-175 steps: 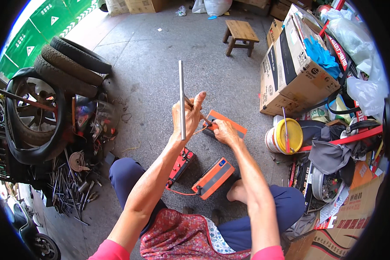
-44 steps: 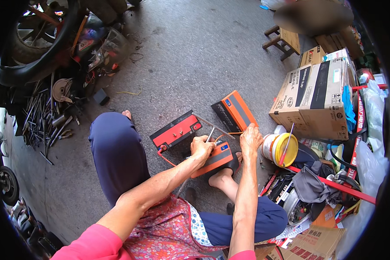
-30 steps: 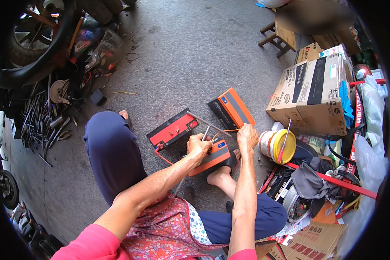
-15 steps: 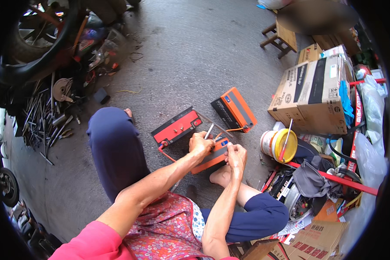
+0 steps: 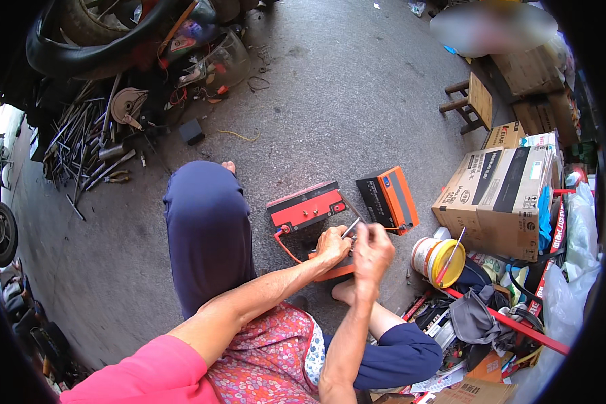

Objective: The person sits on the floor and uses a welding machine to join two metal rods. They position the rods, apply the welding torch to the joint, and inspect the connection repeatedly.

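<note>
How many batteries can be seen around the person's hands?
3: a red battery beyond the left hand, an orange-and-black battery to its right, and an orange battery beneath the left hand, partly covered. Others may be hidden.

A: Where are our hands?
B: Up front, side by side. Our left hand [image 5: 334, 246] has fingers curled in, back of it facing us. Our right hand [image 5: 374, 256] is just right of it, blurred; we can't read its finger pose.
A: Arms?
B: Our left forearm [image 5: 273, 284] slants forward and right. Our right forearm [image 5: 350, 337] stands steeper, elbow bent.
A: Hands touching?
B: Can't tell.
</note>
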`<state>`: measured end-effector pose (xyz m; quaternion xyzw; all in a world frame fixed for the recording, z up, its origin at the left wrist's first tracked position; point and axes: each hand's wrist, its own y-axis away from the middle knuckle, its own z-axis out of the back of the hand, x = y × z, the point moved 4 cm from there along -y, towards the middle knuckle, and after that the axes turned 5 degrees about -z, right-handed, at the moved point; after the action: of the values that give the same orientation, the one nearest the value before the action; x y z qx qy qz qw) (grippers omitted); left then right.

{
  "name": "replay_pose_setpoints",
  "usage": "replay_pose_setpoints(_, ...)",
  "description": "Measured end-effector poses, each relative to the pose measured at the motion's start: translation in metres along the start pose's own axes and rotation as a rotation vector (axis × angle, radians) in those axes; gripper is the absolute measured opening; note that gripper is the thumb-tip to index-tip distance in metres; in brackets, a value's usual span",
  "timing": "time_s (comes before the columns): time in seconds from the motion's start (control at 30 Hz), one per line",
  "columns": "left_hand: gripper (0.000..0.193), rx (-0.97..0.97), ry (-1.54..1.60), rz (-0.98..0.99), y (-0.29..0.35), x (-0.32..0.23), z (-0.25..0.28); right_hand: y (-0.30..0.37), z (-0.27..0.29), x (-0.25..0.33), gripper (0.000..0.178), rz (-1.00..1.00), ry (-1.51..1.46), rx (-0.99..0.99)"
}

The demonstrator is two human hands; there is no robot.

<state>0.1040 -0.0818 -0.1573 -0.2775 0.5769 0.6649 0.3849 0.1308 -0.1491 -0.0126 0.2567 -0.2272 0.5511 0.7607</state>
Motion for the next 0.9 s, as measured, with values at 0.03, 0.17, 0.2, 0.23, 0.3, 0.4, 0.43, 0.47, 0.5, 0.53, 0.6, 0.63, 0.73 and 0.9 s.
replay_pose_setpoints(0.03, 0.024, 0.047, -0.028, 0.007, 0.001, -0.003, 0.003, -0.004, -0.018, 0.008, 0.019, 0.123, 0.000, 0.064)
replay_pose_setpoints(0.17, 0.028, 0.208, 0.551, 0.034, 0.003, 0.037, -0.031, -0.007, -0.098, 0.018, 0.016, 0.405, 0.341, 0.215)
replay_pose_setpoints(0.2, 0.029, 0.255, 0.693, 0.067, 0.004, 0.046, -0.044, -0.009, -0.102, 0.016, 0.016, 0.405, 0.405, 0.224)
replay_pose_setpoints(0.23, 0.029, 0.297, 0.805, 0.098, 0.005, 0.053, -0.058, -0.013, -0.105, 0.012, 0.017, 0.401, 0.470, 0.232)
replay_pose_setpoints(0.3, 0.031, 0.339, 0.947, 0.154, 0.003, 0.066, -0.075, -0.017, -0.110, 0.002, 0.012, 0.370, 0.455, 0.217)
replay_pose_setpoints(0.4, 0.034, 0.320, 1.001, 0.161, -0.002, 0.075, -0.075, -0.015, -0.116, 0.006, 0.011, 0.431, 0.361, 0.153)
replay_pose_setpoints(0.43, 0.033, 0.325, 1.008, 0.194, -0.003, 0.080, -0.076, -0.015, -0.117, 0.011, 0.010, 0.415, 0.396, 0.174)
replay_pose_setpoints(0.47, 0.032, 0.344, 1.009, 0.230, -0.003, 0.082, -0.078, -0.015, -0.112, 0.013, 0.010, 0.381, 0.359, 0.175)
replay_pose_setpoints(0.5, 0.030, 0.284, 1.013, 0.118, -0.003, 0.080, -0.079, -0.015, -0.106, 0.014, 0.012, 0.349, 0.321, 0.175)
replay_pose_setpoints(0.53, 0.029, 0.209, 0.706, 0.048, -0.011, 0.081, -0.074, -0.015, -0.093, 0.012, 0.016, 0.302, 0.140, 0.132)
replay_pose_setpoints(0.6, 0.026, -0.003, 0.103, -0.081, -0.038, 0.079, -0.040, -0.008, -0.064, 0.019, 0.022, 0.126, -0.253, 0.124)
replay_pose_setpoints(0.63, 0.025, -0.022, 0.094, -0.034, -0.037, 0.071, -0.031, -0.005, -0.058, -0.005, 0.019, 0.008, -0.483, 0.083)
replay_pose_setpoints(0.73, 0.027, 0.065, 0.070, 0.075, -0.006, -0.010, -0.011, 0.019, -0.012, -0.085, 0.019, -0.355, -0.728, 0.008)
replay_pose_setpoints(0.9, 0.029, 0.049, 0.062, 0.074, -0.014, -0.013, -0.005, 0.052, -0.009, -0.133, 0.024, -0.622, -0.876, 0.028)
